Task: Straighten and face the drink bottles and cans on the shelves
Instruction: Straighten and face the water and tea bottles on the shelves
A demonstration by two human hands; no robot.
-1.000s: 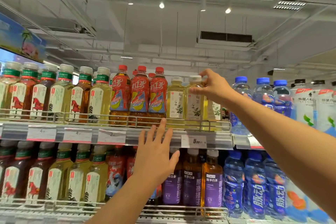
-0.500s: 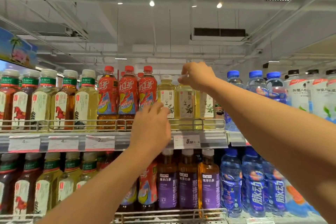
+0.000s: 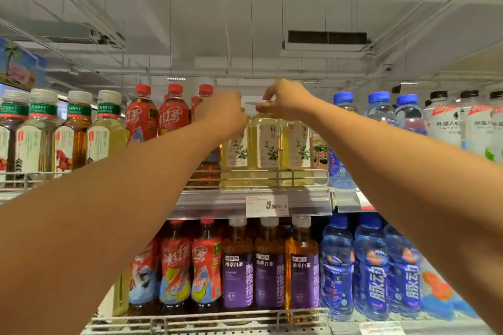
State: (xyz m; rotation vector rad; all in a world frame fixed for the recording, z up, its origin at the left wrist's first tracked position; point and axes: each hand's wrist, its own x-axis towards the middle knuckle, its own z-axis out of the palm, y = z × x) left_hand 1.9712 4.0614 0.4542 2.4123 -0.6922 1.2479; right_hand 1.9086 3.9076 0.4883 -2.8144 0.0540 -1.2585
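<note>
Three pale yellow tea bottles with white flower labels stand side by side on the upper shelf (image 3: 253, 200). My right hand (image 3: 285, 99) pinches the white cap of the middle yellow bottle (image 3: 268, 144). My left hand (image 3: 221, 114) is curled round the top of the left yellow bottle (image 3: 236, 151), hiding its cap. The right yellow bottle (image 3: 299, 144) stands untouched under my right wrist. Red tea bottles (image 3: 143, 117) stand just left of my left hand.
Green-capped tea bottles (image 3: 106, 128) fill the upper shelf's left; blue-capped water bottles (image 3: 378, 109) and white-labelled bottles (image 3: 446, 125) stand to the right. The lower shelf holds red, purple-labelled (image 3: 268, 272) and blue bottles (image 3: 375, 275). A wire rail (image 3: 283, 175) fronts each shelf.
My left hand rose from the shelf edge to the top of the left yellow bottle. My right hand stayed at the middle bottle's cap. The view moved closer.
</note>
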